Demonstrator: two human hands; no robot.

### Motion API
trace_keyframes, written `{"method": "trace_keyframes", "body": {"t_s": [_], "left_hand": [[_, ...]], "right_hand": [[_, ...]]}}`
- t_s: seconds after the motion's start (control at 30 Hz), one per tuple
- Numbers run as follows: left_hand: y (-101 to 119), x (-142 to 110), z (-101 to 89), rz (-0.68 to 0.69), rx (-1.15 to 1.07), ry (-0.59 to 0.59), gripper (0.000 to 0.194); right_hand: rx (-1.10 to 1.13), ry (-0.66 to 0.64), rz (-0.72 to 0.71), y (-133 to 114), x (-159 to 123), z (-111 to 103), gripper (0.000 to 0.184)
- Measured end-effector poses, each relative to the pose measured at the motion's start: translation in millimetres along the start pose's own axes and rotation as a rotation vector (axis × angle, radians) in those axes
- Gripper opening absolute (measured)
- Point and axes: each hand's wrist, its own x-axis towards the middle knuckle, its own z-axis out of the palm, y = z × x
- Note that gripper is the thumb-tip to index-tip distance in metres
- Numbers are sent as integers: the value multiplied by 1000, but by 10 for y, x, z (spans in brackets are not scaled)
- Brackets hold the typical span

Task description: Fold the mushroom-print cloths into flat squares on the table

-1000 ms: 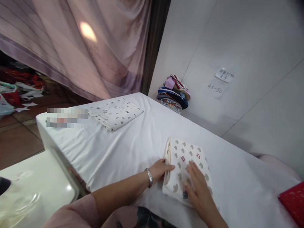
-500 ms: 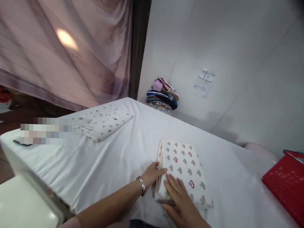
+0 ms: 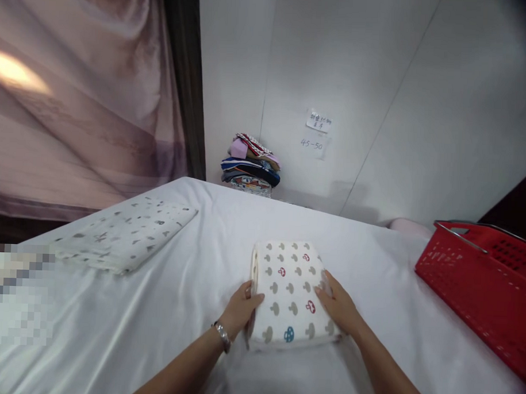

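Observation:
A cream folded cloth [image 3: 288, 290] printed with grey, red and blue mushrooms lies flat on the white-covered table [image 3: 189, 332] in front of me. My left hand [image 3: 240, 311], with a silver bracelet at the wrist, grips the cloth's left edge, thumb on top and fingers down the side, partly hidden. At the opposite edge, my right hand [image 3: 339, 303] holds the cloth with its thumb on the print and fingers along the side. A second folded cloth [image 3: 132, 232], white with small grey shapes, rests farther off to the left.
On the right stands a red plastic basket [image 3: 479, 285] with a metal handle. A stack of folded clothes [image 3: 251, 165] sits beyond the table's far edge by the wall. Paper notes [image 3: 317, 133] are stuck to that wall. A pink curtain [image 3: 76, 110] hangs at the left.
My right hand has moved from the cloth's front left part to its right edge; my left hand stays at the left edge. The view has turned right, showing more of the basket.

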Motion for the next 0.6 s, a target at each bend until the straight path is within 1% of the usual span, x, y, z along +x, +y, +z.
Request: {"method": "trace_keyframes", "body": {"t_s": [0.1, 0.2, 0.3, 0.37, 0.47, 0.53, 0.57, 0.6], "left_hand": [[22, -17, -4, 7, 29, 0, 52], [57, -52, -12, 4, 43, 4, 54], [110, -87, -20, -42, 37, 7, 46], [169, -108, -11, -100, 21, 9, 39], [274, -129, 36, -165, 2, 9, 37], [313, -135, 77, -171, -24, -13, 41], [313, -131, 91, -169, -46, -30, 43], [299, -120, 95, -169, -70, -43, 46]], "right_hand": [[79, 10, 26, 53, 7, 62, 67], [124, 22, 22, 133, 19, 93, 63], [23, 4, -46, 183, 25, 94, 57], [-75, -28, -63, 147, 35, 80, 57], [-173, -4, -117, -57, 70, 58, 57], [-172, 28, -215, -275, 79, 56, 55], [-156, 21, -265, -396, 69, 63, 55], [-140, -12, -313, -515, 45, 79, 55]]}}
